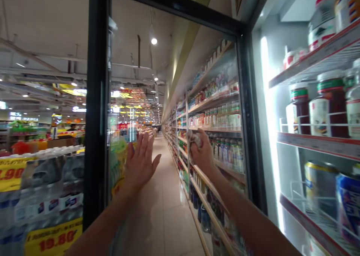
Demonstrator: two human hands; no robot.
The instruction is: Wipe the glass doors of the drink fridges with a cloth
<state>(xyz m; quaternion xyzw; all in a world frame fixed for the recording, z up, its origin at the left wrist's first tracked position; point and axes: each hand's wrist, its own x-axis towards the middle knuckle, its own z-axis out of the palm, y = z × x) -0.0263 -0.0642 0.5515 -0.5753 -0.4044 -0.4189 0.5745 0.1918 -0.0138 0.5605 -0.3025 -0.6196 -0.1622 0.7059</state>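
An open glass fridge door (168, 80) with a black frame stands in front of me. My left hand (140, 162) lies flat against the inside of the glass, fingers stretched upward and apart. My right hand (201, 153) is closed around a crumpled pale cloth (194, 139) and presses it to the glass further right. Through the pane I see a long shop aisle with shelves of bottles.
The lit fridge interior (317, 136) is on my right, with wire shelves of jars, bottles and tins. Stacked packs of water bottles with yellow price signs (53, 237) stand at the left. The tiled aisle floor (165, 196) runs straight ahead.
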